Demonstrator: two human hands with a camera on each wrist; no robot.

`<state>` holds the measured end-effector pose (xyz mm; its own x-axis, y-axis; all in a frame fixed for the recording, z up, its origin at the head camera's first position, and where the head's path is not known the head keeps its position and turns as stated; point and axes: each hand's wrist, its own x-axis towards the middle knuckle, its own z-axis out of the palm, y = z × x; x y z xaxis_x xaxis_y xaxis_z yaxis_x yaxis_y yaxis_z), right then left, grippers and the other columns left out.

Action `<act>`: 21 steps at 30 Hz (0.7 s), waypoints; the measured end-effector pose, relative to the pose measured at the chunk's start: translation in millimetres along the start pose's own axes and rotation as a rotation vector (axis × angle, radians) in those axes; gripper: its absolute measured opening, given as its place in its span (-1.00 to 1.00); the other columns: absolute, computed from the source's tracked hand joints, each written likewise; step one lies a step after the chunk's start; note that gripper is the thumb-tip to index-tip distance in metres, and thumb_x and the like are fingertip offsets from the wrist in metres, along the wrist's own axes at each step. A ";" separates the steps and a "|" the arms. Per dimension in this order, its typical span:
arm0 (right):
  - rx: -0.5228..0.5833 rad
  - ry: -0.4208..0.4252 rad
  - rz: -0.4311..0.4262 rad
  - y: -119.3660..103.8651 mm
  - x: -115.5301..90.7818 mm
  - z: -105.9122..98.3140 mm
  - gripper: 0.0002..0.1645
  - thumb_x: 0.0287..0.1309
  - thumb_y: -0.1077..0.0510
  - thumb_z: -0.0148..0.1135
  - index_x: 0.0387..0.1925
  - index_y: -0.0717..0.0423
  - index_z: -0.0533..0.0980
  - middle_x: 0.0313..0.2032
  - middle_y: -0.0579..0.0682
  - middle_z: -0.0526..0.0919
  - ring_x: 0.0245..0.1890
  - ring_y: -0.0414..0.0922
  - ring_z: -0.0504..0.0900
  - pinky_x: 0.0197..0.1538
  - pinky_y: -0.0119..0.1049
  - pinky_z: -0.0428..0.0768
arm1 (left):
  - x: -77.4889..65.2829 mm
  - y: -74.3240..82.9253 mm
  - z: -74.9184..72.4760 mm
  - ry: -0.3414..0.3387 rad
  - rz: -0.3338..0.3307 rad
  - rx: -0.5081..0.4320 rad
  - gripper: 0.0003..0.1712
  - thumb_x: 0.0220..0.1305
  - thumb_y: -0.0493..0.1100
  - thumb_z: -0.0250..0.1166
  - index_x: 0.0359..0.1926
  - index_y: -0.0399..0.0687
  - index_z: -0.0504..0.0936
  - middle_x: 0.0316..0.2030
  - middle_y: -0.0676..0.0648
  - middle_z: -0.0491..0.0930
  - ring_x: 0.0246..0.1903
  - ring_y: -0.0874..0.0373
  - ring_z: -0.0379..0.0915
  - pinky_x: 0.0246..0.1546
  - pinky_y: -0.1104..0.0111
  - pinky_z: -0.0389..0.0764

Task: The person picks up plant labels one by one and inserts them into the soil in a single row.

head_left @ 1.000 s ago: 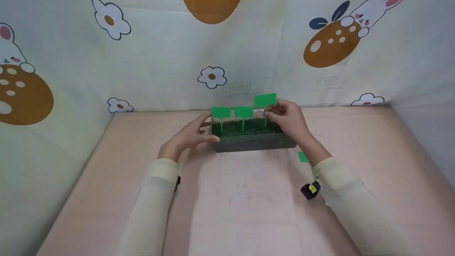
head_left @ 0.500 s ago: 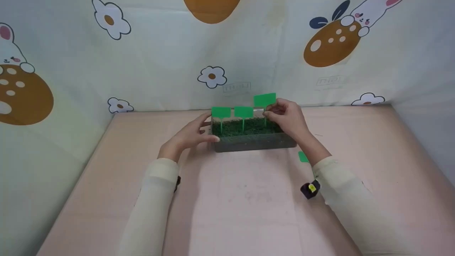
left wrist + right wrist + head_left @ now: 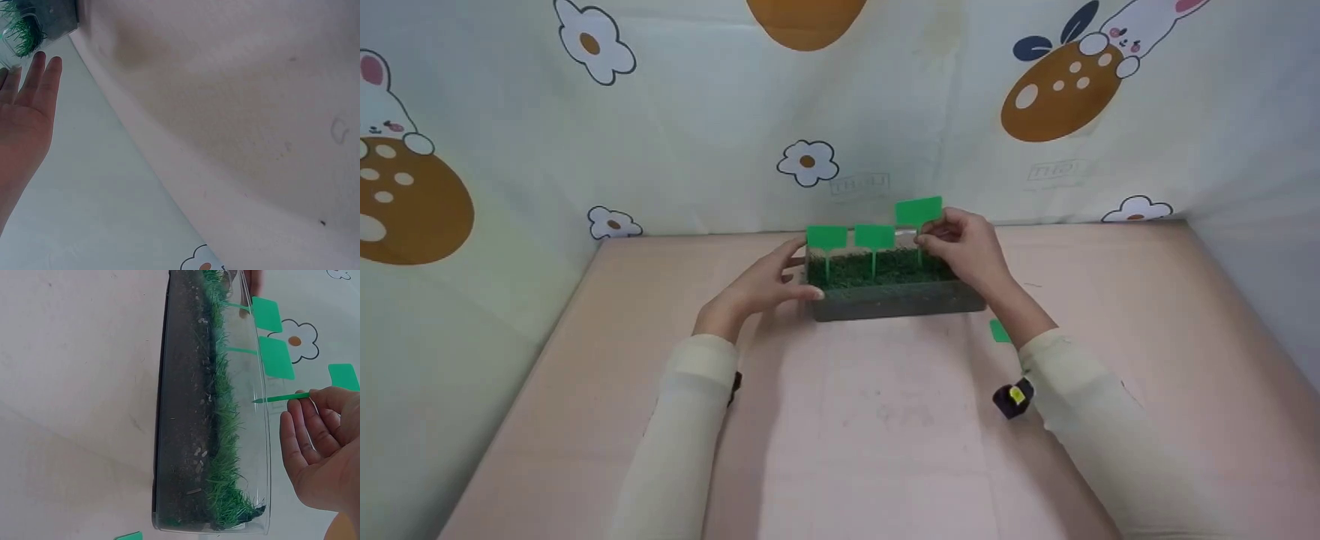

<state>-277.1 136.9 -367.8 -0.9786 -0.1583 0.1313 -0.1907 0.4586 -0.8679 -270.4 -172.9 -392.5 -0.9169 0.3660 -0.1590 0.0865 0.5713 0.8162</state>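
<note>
A clear box (image 3: 896, 301) holds dark soil and green grass (image 3: 900, 266). Two green plant labels (image 3: 826, 238) (image 3: 874, 238) stand upright in it, left and middle. My right hand (image 3: 971, 247) pinches the stem of a third green plant label (image 3: 919, 211). In the right wrist view, that label's pointed tip (image 3: 259, 401) hangs above the grass, apart from it. My left hand (image 3: 765, 281) rests against the box's left end, thumb at the front corner. The left wrist view shows the fingers (image 3: 48, 84) fairly straight beside the box.
Another green plant label (image 3: 1000, 331) lies on the pink table (image 3: 877, 435), partly hidden under my right forearm. Behind the box rises a pale wall cloth (image 3: 697, 150) with flowers and rabbits. Black wrist cameras (image 3: 1012, 399) sit at the sleeves.
</note>
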 end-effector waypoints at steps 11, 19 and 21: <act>0.003 0.007 -0.026 3.8 0.0 1.6 -0.82 0.30 0.16 0.27 -0.17 0.21 0.61 -0.14 0.18 0.75 -0.25 -0.26 0.70 -0.26 -0.52 0.61 | -0.1 -0.6 0.8 -0.003 0.033 -0.011 0.11 0.16 -0.06 0.49 0.58 0.23 -0.01 0.58 0.01 0.00 0.53 -0.04 0.06 0.55 0.06 0.19; -0.010 0.010 -0.013 8.1 1.6 3.8 -0.82 0.30 0.16 0.27 -0.15 0.19 0.61 -0.15 0.16 0.75 -0.24 -0.25 0.69 -0.24 -0.52 0.62 | -0.6 -0.1 1.0 0.009 0.020 -0.008 0.10 0.16 -0.05 0.49 0.57 0.29 0.01 0.57 0.05 0.01 0.53 0.00 0.07 0.55 0.08 0.20; -0.014 0.010 -0.012 9.0 1.6 4.3 -0.81 0.30 0.17 0.27 -0.13 0.20 0.61 -0.15 0.16 0.75 -0.25 -0.27 0.68 -0.23 -0.52 0.62 | -0.4 -0.1 1.2 0.012 0.017 -0.009 0.10 0.16 -0.04 0.49 0.57 0.30 0.01 0.57 0.07 0.01 0.53 0.01 0.07 0.55 0.09 0.20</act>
<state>-280.1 137.1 -377.4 -0.9770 -0.1553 0.1461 -0.2031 0.4689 -0.8596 -269.6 -172.2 -393.2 -0.9199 0.3667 -0.1385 0.0986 0.5584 0.8237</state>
